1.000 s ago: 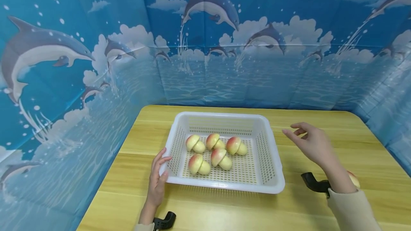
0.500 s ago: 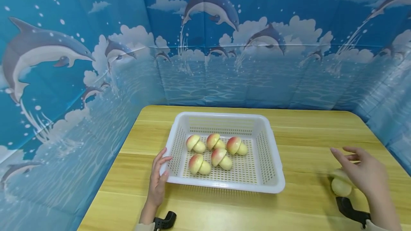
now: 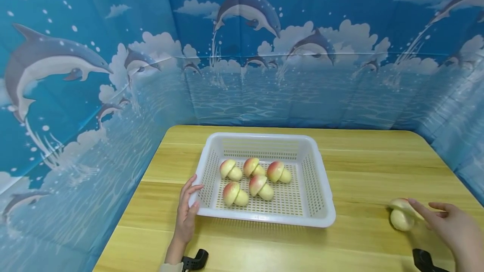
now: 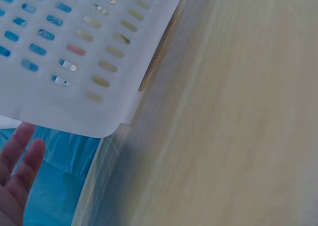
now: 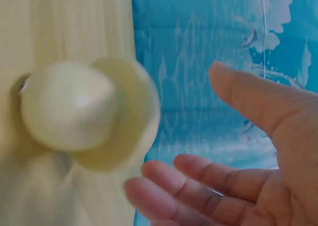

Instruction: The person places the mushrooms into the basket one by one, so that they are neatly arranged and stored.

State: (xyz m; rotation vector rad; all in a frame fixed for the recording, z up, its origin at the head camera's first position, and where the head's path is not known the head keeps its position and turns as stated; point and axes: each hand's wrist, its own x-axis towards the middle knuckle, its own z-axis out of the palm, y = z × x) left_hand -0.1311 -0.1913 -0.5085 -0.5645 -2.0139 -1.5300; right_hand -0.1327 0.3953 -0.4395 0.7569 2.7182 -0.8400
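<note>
My left hand (image 3: 186, 213) rests its fingers at the left rim of a white plastic basket (image 3: 264, 220); in the left wrist view, its extended fingers (image 4: 31, 164) lie beside the basket's slotted wall. Inside the basket lie several toy mushrooms (image 3: 261, 188), pale yellow with red-blushed caps. Another toy mushroom (image 3: 401, 220) lies on its side at the table's right. My right hand (image 3: 451, 225) is beside it, index fingertip overlapping its cap in the head view. Seen from the right wrist, thumb and fingers are spread apart with nothing between them, facing the mushroom's stem (image 5: 69, 107) and cap.
The basket stands on a wooden table (image 3: 363, 171) with rounded far corners. A blue dolphin-print curtain (image 3: 242, 87) hangs behind and along both sides. Black wrist mounts (image 3: 195, 260) sit on both wrists, low over the tabletop.
My right hand has moved right and down from beside the basket to the lone toy mushroom, uncovering more of it. My left hand and the basket have stayed in place.
</note>
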